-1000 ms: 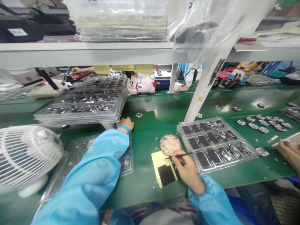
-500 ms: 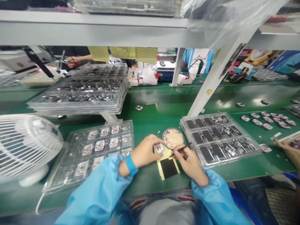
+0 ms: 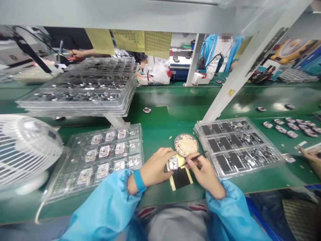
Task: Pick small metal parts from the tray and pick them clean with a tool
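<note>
Between the fingers and thumb of my left hand (image 3: 158, 166) is a small square watch case (image 3: 173, 163) with rounded corners, its inside facing up. My right hand (image 3: 203, 171) grips dark tweezers (image 3: 194, 158), whose tips point left toward the case; whether they hold anything is too small to tell. Under both hands lies a black pad (image 3: 182, 178) on yellow paper (image 3: 173, 185). A round dish (image 3: 186, 144) full of tiny pale pieces stands just beyond my hands.
Left is a clear tray of watch cases (image 3: 104, 152), beside a white fan (image 3: 27, 150). Stacked trays (image 3: 80, 87) stand behind it. To the right is a tray of dark screens and small parts (image 3: 234, 144). Loose cases (image 3: 292, 126) and another person's hand (image 3: 312, 159) are far right.
My left hand has turned the watch case more level and brought it slightly lower and nearer the tweezers. The view has tilted down a little.
</note>
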A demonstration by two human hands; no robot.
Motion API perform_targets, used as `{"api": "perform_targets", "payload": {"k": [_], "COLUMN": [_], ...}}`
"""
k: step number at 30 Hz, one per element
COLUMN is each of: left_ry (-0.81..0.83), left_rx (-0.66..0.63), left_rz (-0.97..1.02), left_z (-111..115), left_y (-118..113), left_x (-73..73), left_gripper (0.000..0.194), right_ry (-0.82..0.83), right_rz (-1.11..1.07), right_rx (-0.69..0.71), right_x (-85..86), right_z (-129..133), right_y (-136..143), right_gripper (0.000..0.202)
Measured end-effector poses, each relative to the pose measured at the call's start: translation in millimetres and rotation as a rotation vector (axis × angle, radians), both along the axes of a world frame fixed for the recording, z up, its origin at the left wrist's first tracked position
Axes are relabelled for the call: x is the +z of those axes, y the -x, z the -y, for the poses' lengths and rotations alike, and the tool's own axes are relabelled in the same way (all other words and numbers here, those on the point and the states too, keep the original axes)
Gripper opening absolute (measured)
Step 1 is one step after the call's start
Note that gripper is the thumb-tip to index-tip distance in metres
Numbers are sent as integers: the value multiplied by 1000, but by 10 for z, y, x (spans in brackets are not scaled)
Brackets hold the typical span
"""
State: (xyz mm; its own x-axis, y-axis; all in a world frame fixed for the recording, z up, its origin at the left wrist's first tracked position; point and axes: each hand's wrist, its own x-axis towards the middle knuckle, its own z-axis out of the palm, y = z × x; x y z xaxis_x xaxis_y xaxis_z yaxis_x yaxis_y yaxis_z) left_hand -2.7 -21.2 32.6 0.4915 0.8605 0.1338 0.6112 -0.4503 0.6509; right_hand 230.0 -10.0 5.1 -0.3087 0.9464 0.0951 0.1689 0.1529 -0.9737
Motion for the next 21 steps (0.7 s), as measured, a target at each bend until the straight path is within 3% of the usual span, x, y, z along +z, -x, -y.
{"api": "perform_targets", "payload": {"k": [5,9,12,16,21], "left_ry": [-24,-15,213,593,607], "left_rx": [122,158,194,187,288], "left_rz": [-59,41,300,632,730], "left_z": [13,35,54,55,56], "left_y": [-55,-101,-154,-237,-294], "left_x": [-19,-40,-89,-138,-139], "left_gripper": [42,38,41,49,18], "right_ry": [-6,-121,-251,-380,-455], "right_rz": [-37,-282,-404,-367,-267], "right_rx": [9,-63,-115,-148,-143], "right_x": [-35,-18,26,52,20], "right_z": [11,53,85,97,96], "right_y": [-24,-25,-5,11,-9], "right_gripper": [13,5,6,13,19]}}
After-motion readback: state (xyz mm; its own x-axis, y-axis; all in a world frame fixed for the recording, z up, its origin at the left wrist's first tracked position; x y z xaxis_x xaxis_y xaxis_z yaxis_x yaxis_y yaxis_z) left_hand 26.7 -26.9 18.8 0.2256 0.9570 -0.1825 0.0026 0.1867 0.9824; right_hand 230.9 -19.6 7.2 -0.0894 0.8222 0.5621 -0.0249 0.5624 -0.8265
